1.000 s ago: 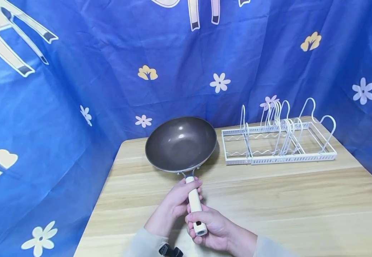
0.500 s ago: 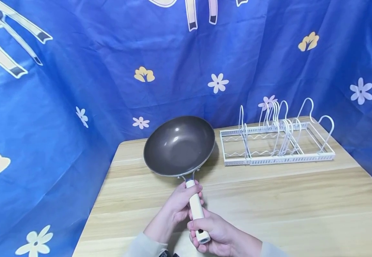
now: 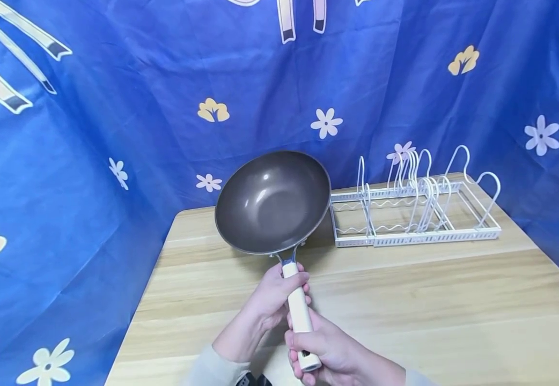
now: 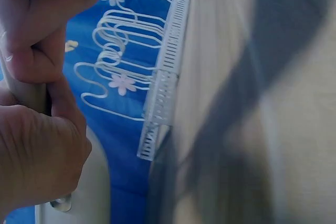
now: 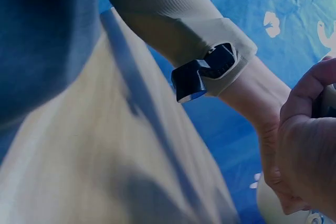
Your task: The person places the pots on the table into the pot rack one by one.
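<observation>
- Together on one handle, the two hands each grip with curled fingers; the left hand point(image 3: 271, 296) is nearer the pan, the right hand point(image 3: 322, 346) nearer the handle's end.
- The left thumb lies across the top of the handle point(image 3: 299, 311); the right thumb presses on it farther back, close to a dark slot.
- The handle is cream, and a forked metal bracket point(image 3: 286, 258) joins it to the pan.
- The pan point(image 3: 274, 206) is in the air over the far left part of the table, tilted so that its dark inside faces the head camera; in both wrist views its pale outside shows, apart from the tabletop.
- Light sleeves point(image 3: 219, 367) cover both forearms, and a black device point(image 5: 220, 60) is strapped at the left wrist.
- To the right of the pan, a white wire rack point(image 3: 434, 237) sits near the table's back edge, its tall loops standing upright; in the head view the pan's rim comes right up against its left end, but the left wrist view shows blue between them.
- Under all this is a pale wood-grain table point(image 3: 453, 300), with shadows on it.
- Behind and at the sides hangs a blue cloth point(image 3: 260, 64) printed with white flowers, yellow shapes and animal legs.
</observation>
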